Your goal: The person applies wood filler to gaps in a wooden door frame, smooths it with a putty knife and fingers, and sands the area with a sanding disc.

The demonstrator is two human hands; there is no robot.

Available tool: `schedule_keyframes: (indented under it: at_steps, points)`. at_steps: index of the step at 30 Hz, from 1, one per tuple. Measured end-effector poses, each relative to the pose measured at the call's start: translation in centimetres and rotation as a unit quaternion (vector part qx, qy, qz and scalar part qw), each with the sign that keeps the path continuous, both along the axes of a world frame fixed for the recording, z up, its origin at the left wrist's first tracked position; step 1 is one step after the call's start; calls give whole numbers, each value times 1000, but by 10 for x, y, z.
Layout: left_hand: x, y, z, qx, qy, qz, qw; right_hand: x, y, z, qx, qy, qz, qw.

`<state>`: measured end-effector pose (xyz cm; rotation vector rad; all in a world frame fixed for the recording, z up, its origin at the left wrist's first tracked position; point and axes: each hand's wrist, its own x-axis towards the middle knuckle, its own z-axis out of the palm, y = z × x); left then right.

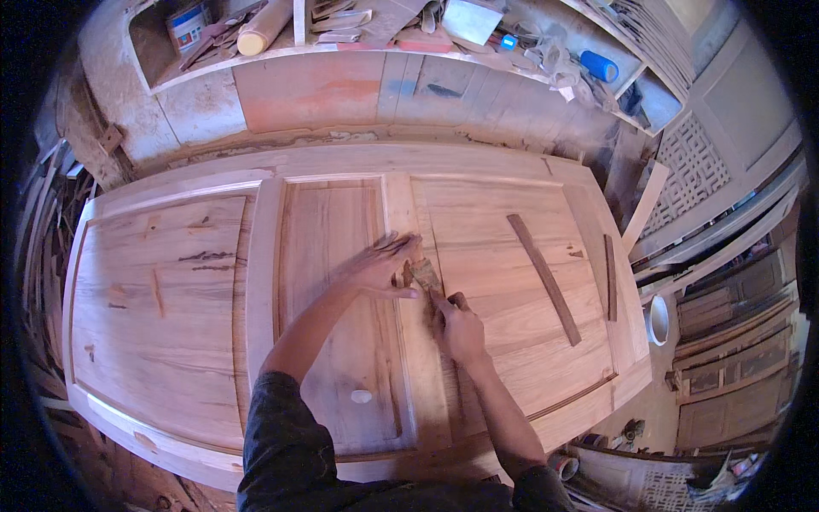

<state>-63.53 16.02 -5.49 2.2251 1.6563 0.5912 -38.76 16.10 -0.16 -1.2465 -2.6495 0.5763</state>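
Observation:
A large panelled wooden door lies flat in front of me. My left hand rests palm down on its middle stile, fingers spread beside a small putty knife blade. My right hand is closed around the handle of that putty knife, its blade pressed on the wood near the left fingertips. A long dark wood strip lies loose on the right panel, and a shorter dark strip lies near the right stile.
A cluttered shelf with tools, a blue roll and a tube runs along the back. A white roll of tape sits past the door's right edge. Stacked doors and lattice panels stand at the right. Wood offcuts lie at the left.

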Motion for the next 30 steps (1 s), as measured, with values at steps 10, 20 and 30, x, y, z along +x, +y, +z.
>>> schedule_keyframes:
  at_steps: [10,20,30]
  points:
    - [2,-2,0,-30,-37,38,998,-34,31,-22,41,8,21,999]
    - [-14,-20,14,-1,-8,100,995,-26,22,-24,51,63,3,997]
    - [-2,-23,4,-9,46,68,997,-21,15,1,36,6,28,999]
